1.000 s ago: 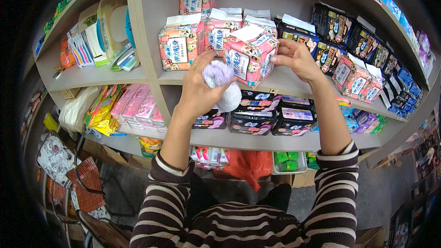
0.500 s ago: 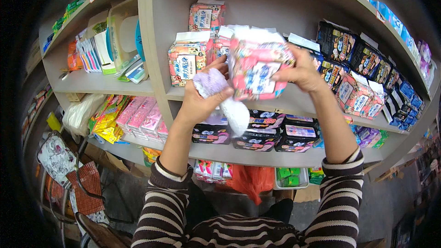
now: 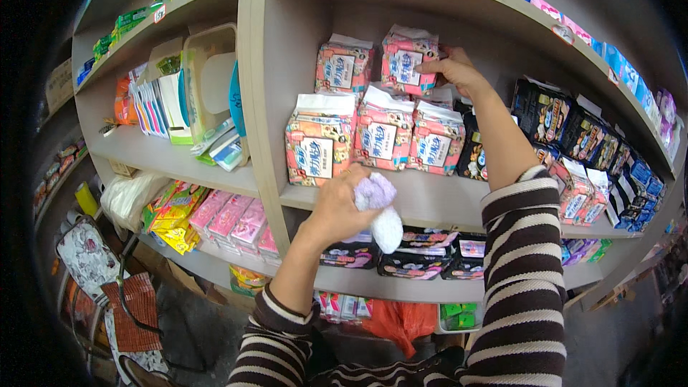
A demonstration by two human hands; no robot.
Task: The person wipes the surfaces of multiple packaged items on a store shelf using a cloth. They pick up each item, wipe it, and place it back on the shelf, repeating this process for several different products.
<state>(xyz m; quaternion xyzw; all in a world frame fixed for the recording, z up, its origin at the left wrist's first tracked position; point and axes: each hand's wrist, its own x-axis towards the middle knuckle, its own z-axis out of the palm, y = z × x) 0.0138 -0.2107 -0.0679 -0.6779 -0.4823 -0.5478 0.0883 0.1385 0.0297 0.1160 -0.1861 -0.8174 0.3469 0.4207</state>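
Observation:
My right hand [image 3: 460, 73] grips the right side of a pink pack of sanitary pads [image 3: 405, 61], thumb on its front. That pack stands upright at the back of the middle shelf, above the front row; its base is hidden. Beside it on the left is a matching pack [image 3: 344, 64]. Three more pink packs [image 3: 320, 141] stand in front, white flaps up. My left hand [image 3: 335, 204] is closed around a crumpled lilac and white cloth [image 3: 385, 228], held before the shelf edge.
Black packs [image 3: 542, 111] fill the shelf's right side. An upright divider [image 3: 252, 64] stands left, with plastic containers [image 3: 213, 79] beyond it. Dark packs [image 3: 416, 261] and pink packets [image 3: 247, 222] lie on the shelf below. A red plastic bag [image 3: 401, 322] hangs beneath.
My right hand has carried the pink pack away from me and up to the back of the shelf. My left hand has dropped lower, still holding the cloth. The view has shifted.

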